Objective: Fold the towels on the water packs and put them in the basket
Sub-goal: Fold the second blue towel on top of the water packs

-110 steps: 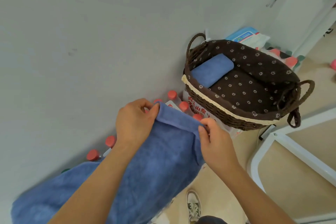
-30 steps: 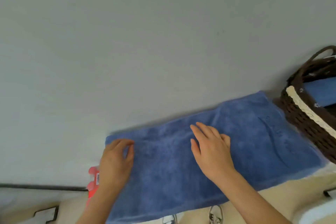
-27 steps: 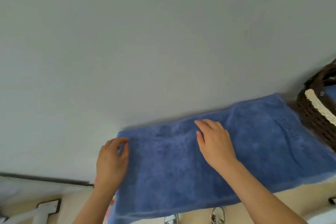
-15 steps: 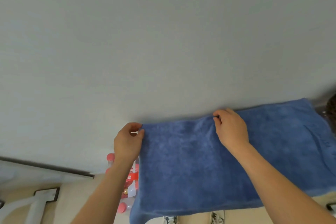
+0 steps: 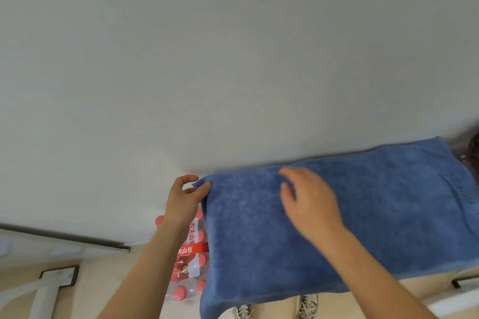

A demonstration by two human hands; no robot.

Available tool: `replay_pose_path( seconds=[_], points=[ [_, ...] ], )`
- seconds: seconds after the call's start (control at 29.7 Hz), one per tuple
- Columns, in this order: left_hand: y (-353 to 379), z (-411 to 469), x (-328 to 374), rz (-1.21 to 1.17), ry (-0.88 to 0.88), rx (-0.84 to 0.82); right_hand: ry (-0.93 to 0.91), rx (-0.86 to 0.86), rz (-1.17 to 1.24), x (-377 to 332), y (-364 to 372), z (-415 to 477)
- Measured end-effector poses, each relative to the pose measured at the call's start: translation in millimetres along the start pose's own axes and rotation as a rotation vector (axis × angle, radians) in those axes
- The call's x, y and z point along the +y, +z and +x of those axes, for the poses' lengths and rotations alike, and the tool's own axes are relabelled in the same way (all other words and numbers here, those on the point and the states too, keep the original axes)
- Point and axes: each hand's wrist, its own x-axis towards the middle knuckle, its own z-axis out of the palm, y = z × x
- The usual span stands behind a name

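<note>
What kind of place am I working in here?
Indoors, likely a home or storage corner rather than a workshop: shrink-wrapped water packs stand against a plain wall, over a beige floor, and the blue towel is spread on them as a makeshift table.

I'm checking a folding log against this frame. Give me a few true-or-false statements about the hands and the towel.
1. The left hand pinches the far left corner of the blue terry towel. True.
2. The right hand grips a bottle. False: its fingers are loosely spread over the towel, holding nothing.
3. The towel lies spread over the shrink-wrapped pack of red-capped water bottles. True.
4. The towel is rolled into a tight bundle. False: it lies flat and open.
</note>
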Motion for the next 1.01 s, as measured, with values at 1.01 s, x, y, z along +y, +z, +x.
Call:
replay_pose_path(
  seconds=[1.01],
  points=[
    [-22.9,-28.7,81.2,0.414,0.617,-0.243,0.435,-0.243,0.516,-117.1,26.5,-23.8]
  ],
)
